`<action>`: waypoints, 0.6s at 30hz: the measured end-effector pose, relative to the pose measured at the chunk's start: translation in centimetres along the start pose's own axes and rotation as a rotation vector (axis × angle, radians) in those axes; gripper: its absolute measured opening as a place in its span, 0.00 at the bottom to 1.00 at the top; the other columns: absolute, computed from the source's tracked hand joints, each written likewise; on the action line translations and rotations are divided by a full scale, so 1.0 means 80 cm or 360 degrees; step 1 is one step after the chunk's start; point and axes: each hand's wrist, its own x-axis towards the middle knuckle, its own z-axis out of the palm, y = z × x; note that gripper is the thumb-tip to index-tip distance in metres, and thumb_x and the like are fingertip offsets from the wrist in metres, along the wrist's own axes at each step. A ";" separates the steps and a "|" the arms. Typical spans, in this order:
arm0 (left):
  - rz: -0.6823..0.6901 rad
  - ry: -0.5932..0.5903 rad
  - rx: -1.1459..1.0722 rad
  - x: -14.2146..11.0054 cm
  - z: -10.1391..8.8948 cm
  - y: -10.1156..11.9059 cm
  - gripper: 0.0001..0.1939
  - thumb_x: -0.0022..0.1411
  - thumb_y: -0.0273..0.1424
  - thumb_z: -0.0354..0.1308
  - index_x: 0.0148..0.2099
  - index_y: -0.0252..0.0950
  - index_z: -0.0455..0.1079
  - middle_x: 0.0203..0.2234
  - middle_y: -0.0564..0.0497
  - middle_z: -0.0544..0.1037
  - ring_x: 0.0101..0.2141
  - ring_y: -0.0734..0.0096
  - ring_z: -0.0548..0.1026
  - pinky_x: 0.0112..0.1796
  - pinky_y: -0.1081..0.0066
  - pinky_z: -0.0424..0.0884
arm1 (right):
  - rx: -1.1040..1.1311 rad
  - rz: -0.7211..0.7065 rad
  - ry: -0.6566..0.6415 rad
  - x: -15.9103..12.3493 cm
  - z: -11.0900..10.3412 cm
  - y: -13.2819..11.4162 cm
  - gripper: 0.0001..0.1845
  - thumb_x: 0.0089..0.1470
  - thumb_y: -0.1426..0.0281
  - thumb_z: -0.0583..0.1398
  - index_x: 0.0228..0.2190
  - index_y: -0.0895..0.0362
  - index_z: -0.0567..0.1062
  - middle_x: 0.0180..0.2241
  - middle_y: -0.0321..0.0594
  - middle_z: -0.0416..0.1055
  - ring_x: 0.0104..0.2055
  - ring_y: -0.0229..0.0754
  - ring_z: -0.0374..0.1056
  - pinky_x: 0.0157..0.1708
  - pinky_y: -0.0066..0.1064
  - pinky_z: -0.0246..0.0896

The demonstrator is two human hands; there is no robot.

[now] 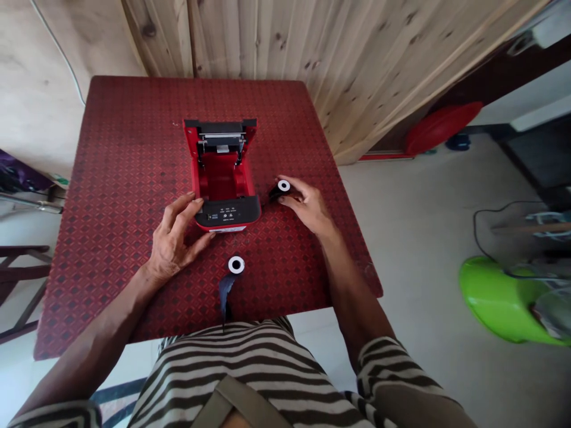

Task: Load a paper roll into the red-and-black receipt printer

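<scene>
A red and black receipt printer [227,213] stands on the table with its lid [220,134] raised and the red paper bay [222,178] exposed. My left hand [175,238] grips its front left corner, fingers on the top edge and thumb along the front. Right of the printer, my right hand [307,205] has a small paper roll [284,186] between thumb and fingers; a dark strip hangs toward the printer from it. A second paper roll [236,265] sits in front of the printer, white end up, its dark loose tail trailing to the table's near edge.
The table [134,137] has a red patterned top. A wooden plank wall [267,41] runs behind it. On the floor to the right are a green tub [495,297] and cables; a red round object [441,128] leans farther back. Part of a wooden chair [22,273] shows at left.
</scene>
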 end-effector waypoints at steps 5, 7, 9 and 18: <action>-0.0015 -0.0016 -0.0001 0.000 -0.001 0.001 0.40 0.66 0.38 0.69 0.74 0.43 0.56 0.64 0.39 0.71 0.64 0.55 0.74 0.62 0.56 0.78 | 0.0123 0.0018 -0.0008 -0.013 -0.013 -0.043 0.20 0.50 0.60 0.74 0.45 0.50 0.83 0.45 0.39 0.83 0.49 0.49 0.79 0.55 0.49 0.73; -0.0010 -0.0024 -0.0006 0.000 0.000 0.003 0.40 0.67 0.38 0.69 0.75 0.42 0.56 0.64 0.39 0.71 0.64 0.55 0.74 0.61 0.58 0.79 | 0.0179 -0.0075 -0.0050 -0.028 -0.034 -0.087 0.20 0.52 0.62 0.74 0.47 0.48 0.83 0.46 0.37 0.83 0.49 0.47 0.78 0.55 0.45 0.73; -0.0008 -0.0022 -0.0006 0.000 0.000 0.004 0.41 0.67 0.38 0.69 0.75 0.42 0.56 0.64 0.39 0.71 0.64 0.55 0.74 0.61 0.58 0.79 | 0.0140 -0.0261 -0.0185 -0.039 -0.056 -0.138 0.20 0.55 0.64 0.74 0.49 0.45 0.83 0.45 0.36 0.82 0.48 0.45 0.78 0.51 0.41 0.74; -0.0037 -0.0059 -0.0015 -0.001 -0.001 0.006 0.40 0.68 0.39 0.67 0.75 0.44 0.53 0.65 0.40 0.70 0.63 0.55 0.74 0.60 0.58 0.80 | -0.0929 -0.0734 -0.0647 0.027 0.036 -0.219 0.15 0.64 0.77 0.63 0.52 0.57 0.79 0.49 0.46 0.81 0.55 0.50 0.73 0.59 0.46 0.67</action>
